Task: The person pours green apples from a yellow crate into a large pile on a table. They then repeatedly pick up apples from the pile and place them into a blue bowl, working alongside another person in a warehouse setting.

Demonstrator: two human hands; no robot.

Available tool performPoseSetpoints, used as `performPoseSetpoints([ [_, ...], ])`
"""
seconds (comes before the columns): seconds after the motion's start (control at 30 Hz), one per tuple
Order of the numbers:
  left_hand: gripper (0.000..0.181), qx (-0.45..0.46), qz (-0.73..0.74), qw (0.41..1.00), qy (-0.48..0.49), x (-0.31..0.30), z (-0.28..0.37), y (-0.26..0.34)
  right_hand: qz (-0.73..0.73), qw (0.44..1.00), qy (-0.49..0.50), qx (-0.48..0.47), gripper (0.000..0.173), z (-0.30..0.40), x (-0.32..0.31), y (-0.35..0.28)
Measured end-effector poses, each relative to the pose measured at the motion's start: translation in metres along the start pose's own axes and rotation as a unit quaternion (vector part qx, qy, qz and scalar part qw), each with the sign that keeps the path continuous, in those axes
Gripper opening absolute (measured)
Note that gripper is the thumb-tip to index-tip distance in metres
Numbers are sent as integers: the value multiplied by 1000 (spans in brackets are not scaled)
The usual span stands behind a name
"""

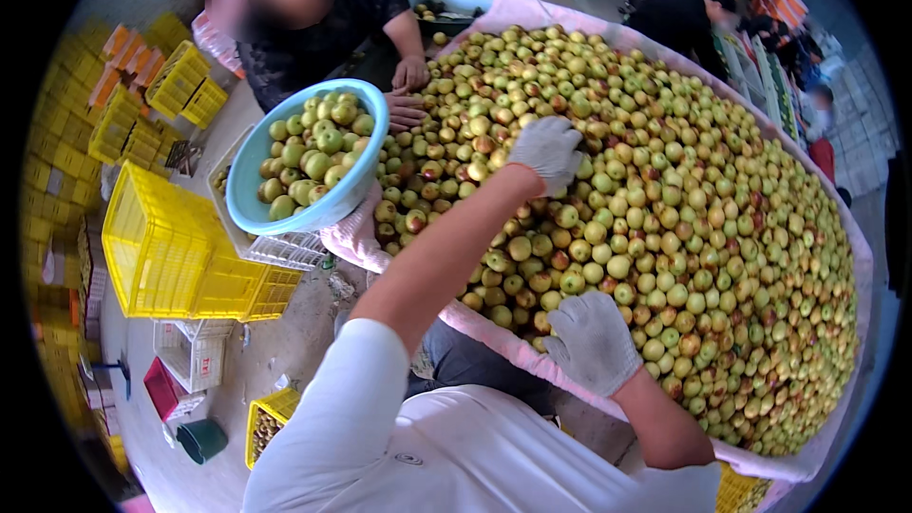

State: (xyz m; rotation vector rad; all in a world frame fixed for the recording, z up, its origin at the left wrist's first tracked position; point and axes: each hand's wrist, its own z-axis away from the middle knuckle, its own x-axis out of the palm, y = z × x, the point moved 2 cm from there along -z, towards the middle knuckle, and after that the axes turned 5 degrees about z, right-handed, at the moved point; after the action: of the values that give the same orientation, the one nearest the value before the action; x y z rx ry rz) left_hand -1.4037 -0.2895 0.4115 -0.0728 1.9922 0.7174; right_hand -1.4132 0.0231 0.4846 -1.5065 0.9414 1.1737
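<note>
A broad heap of green and reddish-brown jujubes (684, 228) lies before me in a large bin edged with pink cloth (491, 342). My left hand (547, 153), in a pale knitted glove, reaches to the middle of the heap with its fingers bent down onto the fruit. Nearer my body, my right hand (595, 342) is gloved alike and rests over fruit close to the pink edge, thumb pointing left. The fruit and gloves hide what either palm may hold. To the left, a light blue plastic basin (246, 192) of larger green jujubes (320, 149) stands tilted.
Across the basin, a co-worker's bare hands (408, 92) touch the heap's edge. Beneath the basin is a white plastic crate (285, 249), beside yellow crates (192, 256). A dark green bucket (201, 439) stands on the floor. Other people (670, 21) work beyond the bin.
</note>
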Motion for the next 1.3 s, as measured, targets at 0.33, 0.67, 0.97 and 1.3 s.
performPoseSetpoints([
  [0.33, 47, -121, -87, 967, -207, 0, -23, 10, -1, 1000, 4, -9, 22, 1, 4, 1],
  [0.67, 45, -163, 96, 960, -206, -32, 26, 0, -9, 999, 34, -3, 17, 0, 0, 2],
  [0.97, 28, -215, 191, 953, 94, -85, 137, -6, 5, 1000, 26, -15, 18, 4, -3, 2],
  [1.3, 19, -210, 67, 960, 175, -80, 197, -42, 25, 999, 36, -20, 21, 7, 2, 0],
])
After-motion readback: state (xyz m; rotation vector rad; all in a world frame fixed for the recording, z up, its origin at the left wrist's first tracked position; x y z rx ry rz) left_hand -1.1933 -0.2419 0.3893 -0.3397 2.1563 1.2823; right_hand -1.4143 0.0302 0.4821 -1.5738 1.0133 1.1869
